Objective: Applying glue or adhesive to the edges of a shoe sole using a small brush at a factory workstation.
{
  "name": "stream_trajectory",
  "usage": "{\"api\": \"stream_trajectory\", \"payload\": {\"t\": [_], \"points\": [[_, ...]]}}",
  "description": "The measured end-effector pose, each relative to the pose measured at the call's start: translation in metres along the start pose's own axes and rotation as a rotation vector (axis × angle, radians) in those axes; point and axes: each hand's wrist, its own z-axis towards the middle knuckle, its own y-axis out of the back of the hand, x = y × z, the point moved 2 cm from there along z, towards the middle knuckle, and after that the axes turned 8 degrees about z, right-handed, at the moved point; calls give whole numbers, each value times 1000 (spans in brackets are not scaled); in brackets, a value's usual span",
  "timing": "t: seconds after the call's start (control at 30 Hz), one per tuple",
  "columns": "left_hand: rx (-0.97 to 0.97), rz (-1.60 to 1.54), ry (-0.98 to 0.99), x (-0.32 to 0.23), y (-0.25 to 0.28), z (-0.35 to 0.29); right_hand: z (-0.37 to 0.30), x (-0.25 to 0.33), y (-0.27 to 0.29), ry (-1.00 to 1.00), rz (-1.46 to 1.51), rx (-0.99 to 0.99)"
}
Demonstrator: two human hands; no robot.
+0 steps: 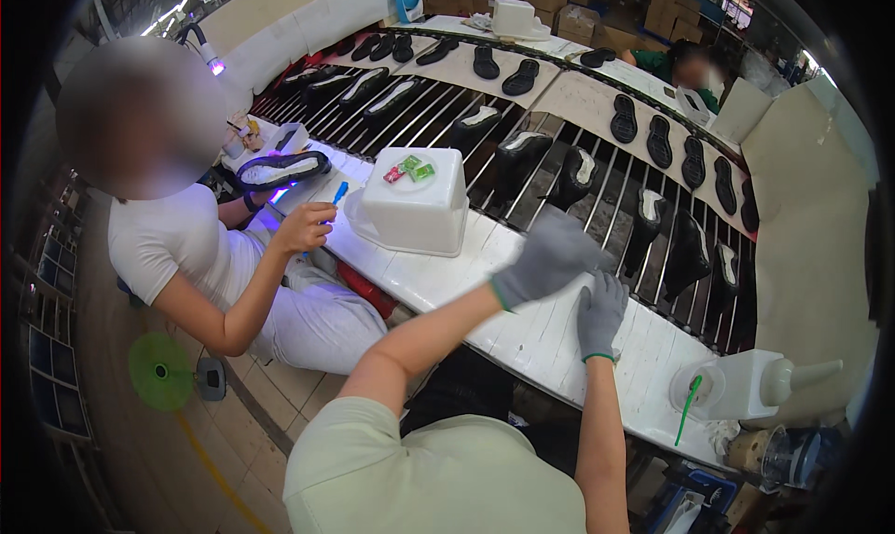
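I see black uppers (687, 259) and soles (659, 143) lying apart, apparently unjoined. Left hand (557, 257) blurs by right hand (601, 320); can't tell whether either's fingers grip.

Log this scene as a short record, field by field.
Left hand: grey glove, motion-blurred, grip unclear
Right hand: grey glove, close to the left, grip unclear
Surface beneath: white worktable
Beyond it: black shoes on a barred rack
Farther back: black soles on a beige surface
Co-worker: at left, holding a shoe and a blue pen-like tool
Also on worktable: white container, small red and green packets on top
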Motion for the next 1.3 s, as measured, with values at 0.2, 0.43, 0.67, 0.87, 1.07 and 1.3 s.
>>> {"api": "stream_trajectory", "payload": {"t": [0.2, 0.43, 0.67, 0.87, 1.07, 1.3], "points": [[-46, -423, 107, -94, -162, 30, -18, -6, -28, 145, -69, 117], [315, -299, 458, -69, -237, -82, -30, 89, -39, 416, 198, 294], [646, -198, 508, -48, -238, -106, -20, 103, -27, 351, 217, 346], [810, -219, 551, -65, -234, -91, -25, 85, -29, 306, 203, 315], [849, -180, 520, -56, -239, -98, -24, 90, -31, 306, 209, 346], [829, -210, 517, -68, -241, -94, -32, 76, -36, 272, 202, 356]]}}
